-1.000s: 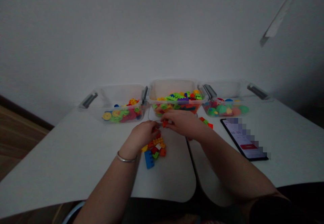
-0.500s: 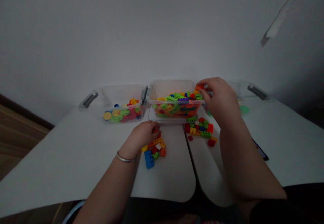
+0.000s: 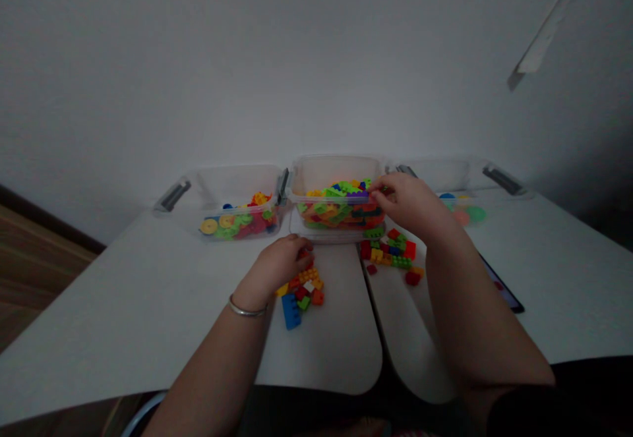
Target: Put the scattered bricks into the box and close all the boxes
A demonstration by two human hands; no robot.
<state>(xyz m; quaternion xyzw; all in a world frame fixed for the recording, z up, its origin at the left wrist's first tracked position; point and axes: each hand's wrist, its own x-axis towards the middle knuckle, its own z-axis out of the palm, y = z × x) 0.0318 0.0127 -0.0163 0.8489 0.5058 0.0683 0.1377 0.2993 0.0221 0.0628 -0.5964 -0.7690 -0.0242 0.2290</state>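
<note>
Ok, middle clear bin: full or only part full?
Part full: the bricks lie in its lower half, and the back wall of the clear bin stands bare above them.

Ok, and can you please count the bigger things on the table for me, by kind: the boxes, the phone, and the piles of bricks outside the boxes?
Clear plastic bins: 3
Smartphone: 1
Piles of loose toy bricks: 2
Total: 6
</note>
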